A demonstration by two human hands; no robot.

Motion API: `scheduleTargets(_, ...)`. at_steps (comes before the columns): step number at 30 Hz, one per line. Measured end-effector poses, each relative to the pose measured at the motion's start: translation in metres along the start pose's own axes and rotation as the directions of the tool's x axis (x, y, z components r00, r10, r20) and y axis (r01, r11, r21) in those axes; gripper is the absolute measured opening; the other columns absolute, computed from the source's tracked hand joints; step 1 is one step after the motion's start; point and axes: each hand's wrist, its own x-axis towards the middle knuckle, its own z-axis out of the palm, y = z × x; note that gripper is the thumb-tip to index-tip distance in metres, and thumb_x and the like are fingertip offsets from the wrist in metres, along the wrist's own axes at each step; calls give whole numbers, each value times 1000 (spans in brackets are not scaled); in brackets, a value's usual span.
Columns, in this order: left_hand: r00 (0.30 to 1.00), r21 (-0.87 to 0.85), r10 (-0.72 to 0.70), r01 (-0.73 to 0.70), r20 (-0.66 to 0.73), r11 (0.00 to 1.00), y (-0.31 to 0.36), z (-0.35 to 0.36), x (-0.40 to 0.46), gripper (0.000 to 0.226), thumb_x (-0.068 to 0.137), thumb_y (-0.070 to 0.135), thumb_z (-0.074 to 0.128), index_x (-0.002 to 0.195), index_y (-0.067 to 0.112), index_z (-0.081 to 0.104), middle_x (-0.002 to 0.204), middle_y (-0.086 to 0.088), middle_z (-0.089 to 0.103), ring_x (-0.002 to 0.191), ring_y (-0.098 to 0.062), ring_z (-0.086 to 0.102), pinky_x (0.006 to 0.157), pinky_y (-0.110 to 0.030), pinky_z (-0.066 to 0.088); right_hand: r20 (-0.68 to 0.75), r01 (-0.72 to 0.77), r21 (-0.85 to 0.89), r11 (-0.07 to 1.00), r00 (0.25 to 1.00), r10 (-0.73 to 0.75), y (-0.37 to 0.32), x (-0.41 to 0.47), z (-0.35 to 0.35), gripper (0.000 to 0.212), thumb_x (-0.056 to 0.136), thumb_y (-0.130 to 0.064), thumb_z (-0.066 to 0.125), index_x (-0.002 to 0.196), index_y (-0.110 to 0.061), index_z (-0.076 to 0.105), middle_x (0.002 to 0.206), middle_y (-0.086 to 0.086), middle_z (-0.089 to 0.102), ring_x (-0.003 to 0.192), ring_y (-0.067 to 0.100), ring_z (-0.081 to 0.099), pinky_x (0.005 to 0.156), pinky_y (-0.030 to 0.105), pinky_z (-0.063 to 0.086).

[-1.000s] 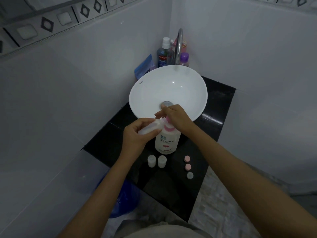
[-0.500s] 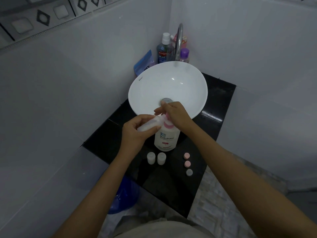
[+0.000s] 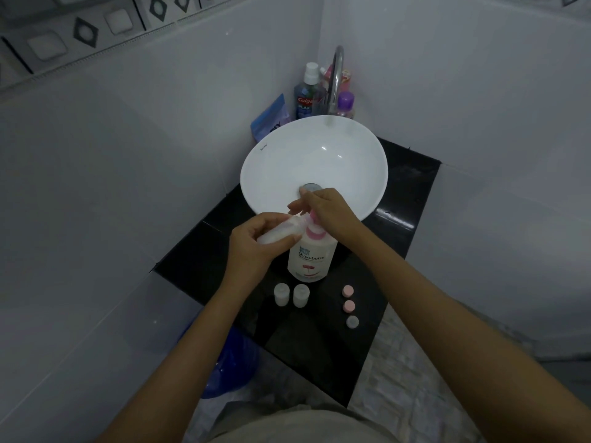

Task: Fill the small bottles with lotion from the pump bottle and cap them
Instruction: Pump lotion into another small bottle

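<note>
A white pump bottle [image 3: 309, 257] with a pink pump stands on the black counter [image 3: 319, 340] in front of the basin. My left hand [image 3: 252, 247] holds a small translucent bottle [image 3: 281, 231] tilted on its side, its mouth at the pump spout. My right hand [image 3: 329, 212] rests on top of the pump head, covering it. Two more small open bottles [image 3: 281, 294] [image 3: 301, 295] stand upright in front of the pump bottle. To their right lie two pink caps [image 3: 348, 291] [image 3: 349, 305] and a grey-white cap [image 3: 352, 321] in a row.
A white bowl basin [image 3: 275, 161] with a chrome tap [image 3: 336, 78] fills the back of the counter. Behind it stand a mouthwash bottle [image 3: 305, 100], a purple-capped bottle [image 3: 346, 105] and a blue pouch [image 3: 270, 118]. White tiled walls close both sides. A blue bucket [image 3: 233, 362] sits on the floor.
Both hands keep the same hold on the small bottle and the pump. The camera view has shifted slightly; nothing on the counter has moved.
</note>
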Motion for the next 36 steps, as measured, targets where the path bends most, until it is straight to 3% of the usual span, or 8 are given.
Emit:
scheduleTargets(9, 999, -2, -37, 37, 7, 999, -4, 2, -3, 29, 72, 9, 79, 100, 12, 71, 95, 2, 73, 91, -6, 67, 71, -14, 52, -58, -44, 0, 999, 997, 44, 14, -4, 10, 46, 99, -29, 35, 88, -8, 75, 80, -4, 70, 84, 10, 64, 73, 20, 44)
scheduleTargets(11, 999, -7, -34, 34, 2, 999, -3, 2, -4, 30, 72, 9, 79, 101, 11, 71, 95, 1, 73, 91, -6, 67, 72, -14, 52, -38, -35, -13, 999, 999, 35, 11, -3, 8, 45, 99, -29, 36, 88, -8, 75, 83, -2, 71, 89, 15, 64, 81, 26, 46)
scheduleTargets(14, 1000, -30, -10, 10, 0, 1000, 2, 1, -2, 28, 72, 9, 79, 99, 13, 72, 93, 3, 73, 91, -9, 68, 72, -16, 53, -3, 1, 1, 1000, 1000, -1, 0, -1, 2, 43, 98, -33, 39, 85, -13, 74, 81, -5, 72, 86, 10, 63, 88, 29, 46)
scheduleTargets(22, 1000, 3, -23, 23, 3, 1000, 0, 2, -3, 28, 72, 14, 79, 99, 17, 72, 94, 5, 73, 94, -9, 68, 73, -15, 52, -67, -25, -38, 999, 998, 23, 8, -3, 6, 45, 98, -26, 35, 89, -6, 74, 86, 2, 72, 85, 11, 63, 79, 22, 45)
scheduleTargets(26, 999, 30, -48, 48, 10, 998, -5, 2, -4, 30, 72, 12, 79, 100, 16, 71, 96, 5, 72, 93, -7, 67, 72, -14, 52, -35, -5, -136, 991, 999, 0, 16, -4, 10, 44, 101, -21, 33, 97, 0, 71, 98, 14, 72, 89, 24, 65, 69, 15, 48)
scheduleTargets(29, 999, 35, -51, 51, 8, 998, -4, 0, -4, 31, 72, 12, 79, 102, 15, 71, 97, 3, 72, 94, -9, 67, 74, -16, 53, -75, -67, -40, 997, 995, 64, 12, -5, 10, 45, 99, -27, 35, 92, -4, 73, 97, 14, 72, 84, 16, 63, 67, 13, 47)
scheduleTargets(31, 999, 28, -47, 47, 4, 999, -1, -2, -3, 31, 72, 12, 79, 102, 15, 70, 98, 0, 72, 95, -13, 67, 75, -19, 54, -71, -75, 6, 997, 995, 75, 7, -4, 6, 44, 98, -31, 37, 94, -5, 74, 98, 10, 73, 86, 10, 62, 74, 18, 44)
scheduleTargets(36, 998, 32, -55, 55, 6, 998, 3, -3, -3, 38, 75, 11, 77, 111, 14, 67, 103, 1, 71, 95, -7, 66, 76, -16, 53, -65, -58, 65, 996, 996, 62, -8, -8, 1, 43, 98, -37, 39, 103, -7, 70, 99, 11, 71, 84, 10, 60, 74, 20, 43)
